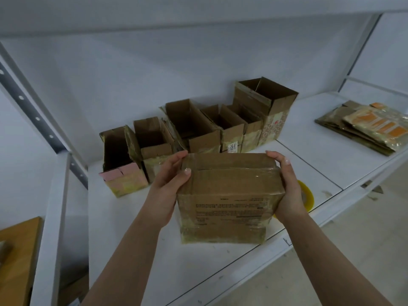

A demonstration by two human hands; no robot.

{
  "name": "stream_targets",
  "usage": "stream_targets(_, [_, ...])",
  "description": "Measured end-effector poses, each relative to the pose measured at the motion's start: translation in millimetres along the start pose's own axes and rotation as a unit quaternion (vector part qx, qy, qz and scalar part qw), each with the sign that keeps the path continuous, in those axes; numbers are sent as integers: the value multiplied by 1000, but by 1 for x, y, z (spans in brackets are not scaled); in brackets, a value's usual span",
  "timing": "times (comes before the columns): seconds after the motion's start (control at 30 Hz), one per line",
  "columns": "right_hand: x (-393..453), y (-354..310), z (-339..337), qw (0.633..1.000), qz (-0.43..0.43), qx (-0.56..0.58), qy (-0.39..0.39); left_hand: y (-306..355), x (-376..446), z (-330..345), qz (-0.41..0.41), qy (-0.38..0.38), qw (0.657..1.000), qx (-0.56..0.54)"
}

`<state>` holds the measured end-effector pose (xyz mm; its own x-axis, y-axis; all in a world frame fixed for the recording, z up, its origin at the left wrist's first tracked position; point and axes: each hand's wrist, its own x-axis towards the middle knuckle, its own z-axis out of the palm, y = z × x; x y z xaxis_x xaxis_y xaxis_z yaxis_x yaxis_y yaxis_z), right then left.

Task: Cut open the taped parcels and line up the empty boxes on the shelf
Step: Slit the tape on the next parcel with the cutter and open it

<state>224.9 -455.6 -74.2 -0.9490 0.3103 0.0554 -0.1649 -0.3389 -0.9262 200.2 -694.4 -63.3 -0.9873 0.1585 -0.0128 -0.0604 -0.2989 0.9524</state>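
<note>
A brown taped parcel [227, 195] stands on the white shelf [136, 228] near its front edge. Printed text runs across the side facing me. My left hand [170, 184] grips its left side, thumb on the top edge. On the opposite side my right hand [287, 186] holds it, fingers curled over the top corner. Behind it several open empty boxes [198, 131] stand in a row along the shelf, the tallest [269, 107] at the right end.
A roll of clear tape [306, 195] lies on the shelf behind my right hand. Flattened packaging [366, 127] is stacked at the far right. A perforated metal upright [33, 111] frames the left side, with a wooden surface [17, 250] below left.
</note>
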Motion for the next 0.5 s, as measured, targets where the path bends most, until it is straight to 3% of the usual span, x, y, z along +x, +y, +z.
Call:
stream_targets(0.13, [3, -4, -3, 1000, 11, -25, 4, 8, 1, 5, -16, 15, 998, 50])
stream_targets(0.23, [4, -6, -4, 999, 21, -28, 0, 16, 4, 7, 23, 49, 984, 173])
stream_targets(0.3, [4, -6, -5, 999, 22, -30, -2, 20, 4, 13, 101, 81, 940, 314])
stream_targets(0.4, [5, -6, -7, 999, 18, -45, -19, 18, 1, 27, 176, 59, 860, 475])
stream_targets(0.5, [4, -9, -13, 992, -19, -117, -31, 14, 2, 30, 175, 54, 843, 506])
